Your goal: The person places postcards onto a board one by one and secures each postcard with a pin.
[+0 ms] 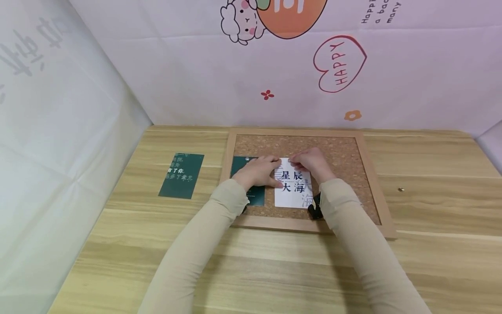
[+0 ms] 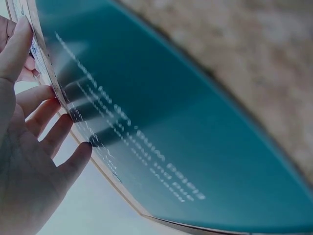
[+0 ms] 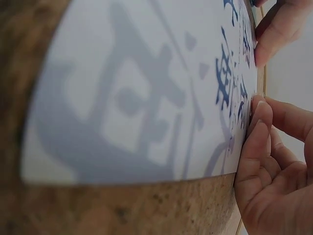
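A white card [image 1: 292, 194] with blue characters lies on a wood-framed corkboard [image 1: 251, 145], beside a dark green card [image 1: 256, 196]. My left hand [image 1: 256, 171] lies across the green card's upper part, its thumb on the white card's left side. In the left wrist view, the left fingers [image 2: 58, 129] are spread, with their tips at the card surface. At the white card's top edge, my right hand [image 1: 313, 162] has thumb and forefinger brought together, pinching something small that the fingertips mostly hide. The right wrist view shows these fingertips [image 3: 261, 110] against the card.
Another green card [image 1: 181, 176] with white characters lies on the wooden table left of the corkboard. A small brass-coloured piece, like a thumbtack [image 1: 401, 189], sits to the right. Printed white cloth [image 1: 235, 78] stands behind the table. Black wrist gear [image 1: 315, 208] shows by the right cuff.
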